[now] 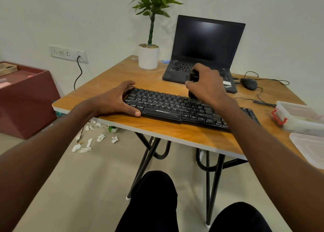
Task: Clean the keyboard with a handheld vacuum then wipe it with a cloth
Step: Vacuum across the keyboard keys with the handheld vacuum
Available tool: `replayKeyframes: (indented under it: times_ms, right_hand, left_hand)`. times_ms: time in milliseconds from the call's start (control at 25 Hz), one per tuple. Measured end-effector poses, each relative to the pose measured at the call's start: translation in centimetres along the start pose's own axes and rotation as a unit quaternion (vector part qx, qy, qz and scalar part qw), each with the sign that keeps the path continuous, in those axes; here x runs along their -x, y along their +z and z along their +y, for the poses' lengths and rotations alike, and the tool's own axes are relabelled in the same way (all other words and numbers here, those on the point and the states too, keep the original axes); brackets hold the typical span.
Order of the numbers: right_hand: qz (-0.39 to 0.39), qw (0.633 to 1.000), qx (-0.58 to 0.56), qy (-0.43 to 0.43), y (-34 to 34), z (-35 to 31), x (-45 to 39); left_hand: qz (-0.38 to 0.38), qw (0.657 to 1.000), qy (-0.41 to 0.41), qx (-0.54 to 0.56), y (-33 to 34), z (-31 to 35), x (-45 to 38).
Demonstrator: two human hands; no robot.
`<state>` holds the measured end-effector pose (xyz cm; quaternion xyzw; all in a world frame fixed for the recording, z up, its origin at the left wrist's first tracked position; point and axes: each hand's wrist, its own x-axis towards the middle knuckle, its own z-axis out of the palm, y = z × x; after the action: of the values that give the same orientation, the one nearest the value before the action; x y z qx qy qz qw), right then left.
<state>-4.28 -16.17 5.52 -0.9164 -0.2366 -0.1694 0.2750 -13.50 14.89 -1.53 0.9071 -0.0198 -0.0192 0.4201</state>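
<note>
Our right hand (pixel 208 86) gripped the small black vacuum (pixel 193 86) upright on the keyboard (pixel 175 107). Our left hand (pixel 117 100) clasped the keyboard's left end on the bench (pixel 157 126).

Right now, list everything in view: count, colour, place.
keyboard: one, black, table front
handheld vacuum: one, black, upright on keyboard
laptop: one, black, open, table back
mouse: one, black, right of laptop
potted plant: one, green in white pot, table back
plastic container: one, clear, red clasp, table right
paper scraps: several, white, floor
table: one, wooden
left hand: grips keyboard's left end
right hand: holds vacuum
</note>
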Motion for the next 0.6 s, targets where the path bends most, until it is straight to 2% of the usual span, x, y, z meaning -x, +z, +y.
replayKeyframes:
  times_ms: [120, 200, 280, 400, 480, 600]
  right_hand:
    - [-0.02, 0.985, -0.169, -0.017, 0.5, -0.7, 0.8]
    - [-0.034, 0.982, -0.183, -0.041, 1.1, -0.7, 1.0]
    - [-0.044, 0.983, -0.17, -0.053, 1.5, -0.3, 1.0]
    - [-0.079, 0.98, -0.175, -0.044, 0.5, 0.5, 0.9]
    - [-0.09, 0.988, -0.123, -0.031, -0.7, 1.6, 0.8]
    - [-0.078, 0.995, 0.056, -0.031, -1.7, 2.7, 0.7]
  left_hand:
    - [0.025, 0.999, 0.016, -0.022, 0.6, 0.8, 0.5]
    - [0.111, 0.988, 0.033, -0.104, 2.8, 2.5, 0.2]
    - [0.182, 0.959, 0.075, -0.204, 5.6, 4.6, -0.7]
    - [0.18, 0.932, 0.077, -0.306, 8.5, 6.5, -2.2]
    - [0.201, 0.922, 0.074, -0.322, 8.9, 6.4, -2.5]
    - [0.22, 0.912, 0.088, -0.335, 9.1, 6.0, -2.6]
